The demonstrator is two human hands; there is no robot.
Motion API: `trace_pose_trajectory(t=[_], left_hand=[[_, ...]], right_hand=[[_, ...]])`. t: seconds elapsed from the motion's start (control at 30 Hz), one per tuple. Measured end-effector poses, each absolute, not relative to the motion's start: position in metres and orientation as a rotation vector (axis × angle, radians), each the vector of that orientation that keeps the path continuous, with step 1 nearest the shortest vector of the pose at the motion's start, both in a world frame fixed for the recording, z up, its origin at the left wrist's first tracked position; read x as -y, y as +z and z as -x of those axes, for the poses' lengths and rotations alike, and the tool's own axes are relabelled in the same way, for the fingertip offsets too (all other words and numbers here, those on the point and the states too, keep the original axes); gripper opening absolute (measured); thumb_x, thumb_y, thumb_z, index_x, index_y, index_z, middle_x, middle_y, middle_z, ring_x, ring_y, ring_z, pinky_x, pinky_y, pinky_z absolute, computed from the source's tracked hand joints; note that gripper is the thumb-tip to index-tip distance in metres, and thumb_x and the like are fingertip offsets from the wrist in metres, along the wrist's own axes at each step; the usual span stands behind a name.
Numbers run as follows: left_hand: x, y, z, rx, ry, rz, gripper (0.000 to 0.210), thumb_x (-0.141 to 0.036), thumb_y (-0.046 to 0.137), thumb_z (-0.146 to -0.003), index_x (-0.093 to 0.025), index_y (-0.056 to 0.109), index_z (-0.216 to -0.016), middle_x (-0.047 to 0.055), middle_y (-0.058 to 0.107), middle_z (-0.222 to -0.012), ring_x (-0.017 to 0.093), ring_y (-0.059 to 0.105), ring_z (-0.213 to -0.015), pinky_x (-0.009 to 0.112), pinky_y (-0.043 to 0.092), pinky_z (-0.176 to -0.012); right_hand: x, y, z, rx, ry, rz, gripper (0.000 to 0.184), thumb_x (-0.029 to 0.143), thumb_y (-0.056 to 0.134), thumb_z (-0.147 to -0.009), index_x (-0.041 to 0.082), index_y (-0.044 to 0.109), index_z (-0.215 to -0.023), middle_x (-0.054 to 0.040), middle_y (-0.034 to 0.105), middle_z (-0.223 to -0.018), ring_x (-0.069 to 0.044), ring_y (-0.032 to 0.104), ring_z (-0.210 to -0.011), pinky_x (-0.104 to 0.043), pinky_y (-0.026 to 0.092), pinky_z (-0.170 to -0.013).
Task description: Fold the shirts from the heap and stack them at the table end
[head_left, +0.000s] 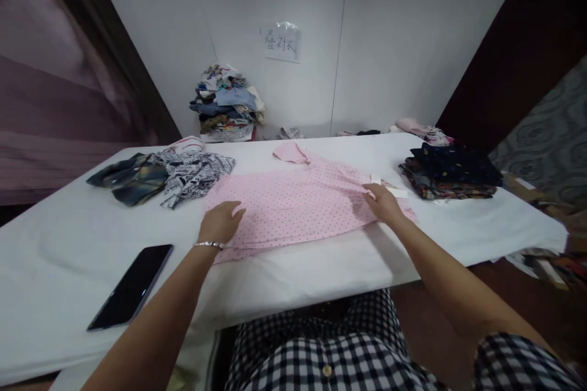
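A pink shirt (293, 204) with small dark dots lies spread sideways on the white-covered table. One sleeve (291, 153) points toward the wall. My left hand (221, 223), with a bracelet at the wrist, rests on the shirt's left end, its thumb and fingers apart. At the right end, my right hand (384, 203) has its thumb and fingertips closed on the cloth, where creases gather. White tag-like pieces (397, 193) show beside that hand. The underside of the shirt is hidden.
Crumpled patterned clothes (192, 171) lie at left, behind a black phone (132, 286). Folded dark shirts (452, 172) are stacked at right. A tall clothes pile (227, 104) stands by the wall, near a handwritten paper sign (282, 43). The table's front edge (316, 302) is close to my body.
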State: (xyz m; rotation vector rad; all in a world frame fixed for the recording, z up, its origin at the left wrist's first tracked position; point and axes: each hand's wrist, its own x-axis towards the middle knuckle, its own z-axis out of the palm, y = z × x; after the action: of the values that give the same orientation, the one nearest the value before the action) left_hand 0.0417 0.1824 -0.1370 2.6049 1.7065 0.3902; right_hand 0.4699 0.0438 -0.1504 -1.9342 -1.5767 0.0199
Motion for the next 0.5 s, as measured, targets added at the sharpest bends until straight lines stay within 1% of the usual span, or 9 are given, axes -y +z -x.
trace_pose_trajectory(t=[0.07, 0.17, 0.2, 0.27, 0.33, 0.43, 0.5], left_hand=[[-0.167, -0.147, -0.04, -1.565, 0.442, -2.623, 0.046, -0.047, 0.041, -0.088, -0.016, 0.065, -0.112, 0.01, 0.065, -0.118, 0.026, 0.059, -0.11, 0.038, 0.046, -0.094], [-0.141, -0.168, -0.031, -1.3, 0.459, -2.74, 0.046, -0.052, 0.05, -0.083, -0.018, 0.066, -0.109, 0.01, 0.065, -0.118, 0.025, 0.058, -0.111, 0.038, 0.044, -0.098], [-0.136, -0.174, -0.028, -1.252, 0.457, -2.775, 0.045, -0.052, 0.053, -0.081, -0.019, 0.066, -0.11, 0.01, 0.064, -0.12, 0.026, 0.057, -0.112, 0.039, 0.043, -0.098], [-0.129, -0.182, -0.022, -1.25, 0.45, -2.813, 0.043, -0.048, 0.056, -0.08, -0.02, 0.065, -0.112, 0.011, 0.062, -0.123, 0.027, 0.056, -0.114, 0.042, 0.043, -0.098], [-0.129, -0.186, -0.019, -1.314, 0.461, -2.816, 0.042, -0.045, 0.057, -0.08, -0.02, 0.063, -0.113, 0.012, 0.061, -0.124, 0.029, 0.054, -0.116, 0.044, 0.043, -0.099], [-0.132, -0.187, -0.017, -1.388, 0.531, -2.786, 0.043, -0.044, 0.055, -0.081, -0.021, 0.059, -0.117, 0.012, 0.057, -0.129, 0.029, 0.05, -0.121, 0.045, 0.041, -0.101], [-0.133, -0.188, -0.016, -1.42, 0.586, -2.755, 0.046, -0.044, 0.053, -0.082, -0.019, 0.055, -0.121, 0.014, 0.053, -0.133, 0.028, 0.048, -0.123, 0.044, 0.04, -0.103]], right_hand=[[-0.033, -0.158, -0.45, 1.798, 0.096, 1.784, 0.034, 0.034, 0.047, -0.09, 0.025, 0.061, -0.119, -0.008, 0.062, -0.121, -0.025, 0.055, -0.112, -0.045, 0.044, -0.094], [-0.017, -0.178, -0.426, 2.18, 0.209, 1.502, 0.04, 0.04, 0.055, -0.087, 0.027, 0.057, -0.125, -0.0077, 0.056, -0.131, -0.026, 0.048, -0.122, -0.047, 0.039, -0.1], [-0.015, -0.184, -0.421, 2.234, 0.2, 1.463, 0.041, 0.04, 0.057, -0.086, 0.026, 0.058, -0.124, -0.0084, 0.053, -0.133, -0.027, 0.045, -0.126, -0.048, 0.038, -0.101], [-0.016, -0.193, -0.416, 2.217, 0.159, 1.494, 0.032, 0.037, 0.055, -0.088, 0.025, 0.063, -0.116, -0.0092, 0.054, -0.132, -0.028, 0.044, -0.127, -0.05, 0.037, -0.101], [-0.023, -0.195, -0.415, 2.161, 0.181, 1.542, 0.025, 0.034, 0.05, -0.09, 0.025, 0.069, -0.103, -0.0081, 0.062, -0.122, -0.027, 0.051, -0.119, -0.049, 0.039, -0.098], [-0.032, -0.185, -0.41, 2.03, 0.427, 1.552, 0.029, 0.039, 0.046, -0.091, 0.025, 0.071, -0.091, -0.0047, 0.07, -0.1, -0.023, 0.062, -0.097, -0.042, 0.047, -0.087], [-0.037, -0.171, -0.408, 1.847, 0.631, 1.564, 0.032, 0.045, 0.046, -0.09, 0.024, 0.071, -0.087, -0.0026, 0.07, -0.088, -0.02, 0.064, -0.083, -0.035, 0.051, -0.075]])
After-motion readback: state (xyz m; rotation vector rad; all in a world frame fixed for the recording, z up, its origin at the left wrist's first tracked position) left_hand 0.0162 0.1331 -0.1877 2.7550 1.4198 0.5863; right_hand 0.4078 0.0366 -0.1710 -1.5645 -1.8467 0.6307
